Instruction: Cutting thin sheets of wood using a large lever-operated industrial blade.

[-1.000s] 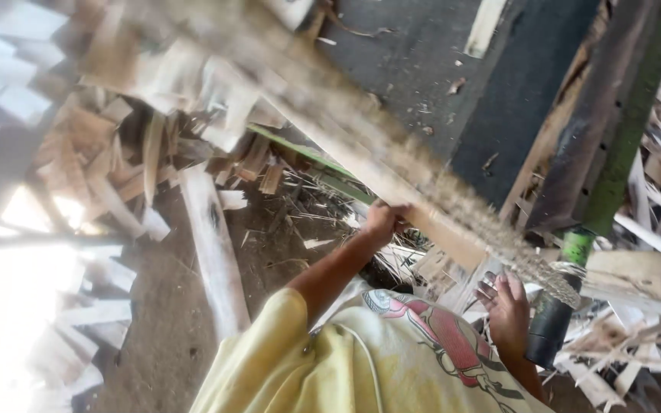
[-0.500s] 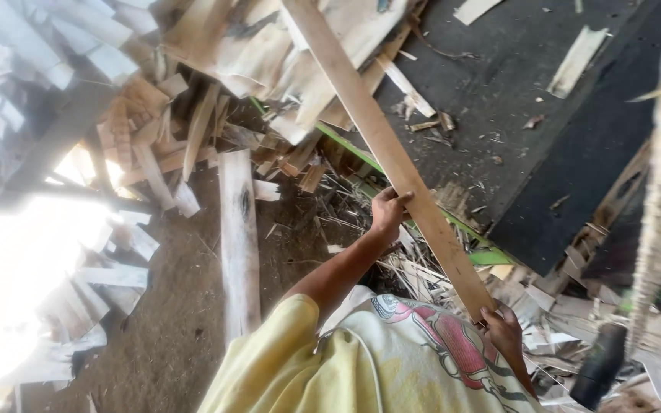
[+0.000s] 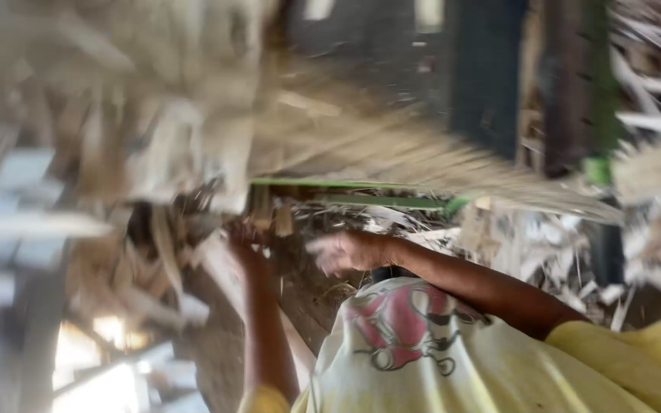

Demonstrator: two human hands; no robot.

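Change: half a second ago we saw the long wooden plank (image 3: 422, 157) run steeply from the far left down to the near right. Now it is a pale smear lying almost level across the middle, reaching toward the right. The whole view has swung and blurred with it.
Hands then and now: earlier both hands were on the plank, one at mid-length and one at its near end. Now the left hand (image 3: 245, 235) is raised at centre left, and the right hand (image 3: 346, 252) has come in beside it, near the middle.
What this means: we judge the plank is being swung round or tossed off toward the right, with the hands parting from it.
Left grip: too blurred for us to tell. It sits up against short wood pieces at the edge of the scrap pile (image 3: 116, 153).
Right grip: the fingers look loosely spread with the palm showing, but we cannot tell for sure. We see nothing clearly held.
Plank relative to hands: it lies farther off than both hands and mostly to their right, apparently apart from them.
Surroundings: a green rail (image 3: 361, 200) lies just nearer than the plank, a dark machine table (image 3: 483, 76) is at the far right, and our yellow shirt (image 3: 453, 359) is nearest.
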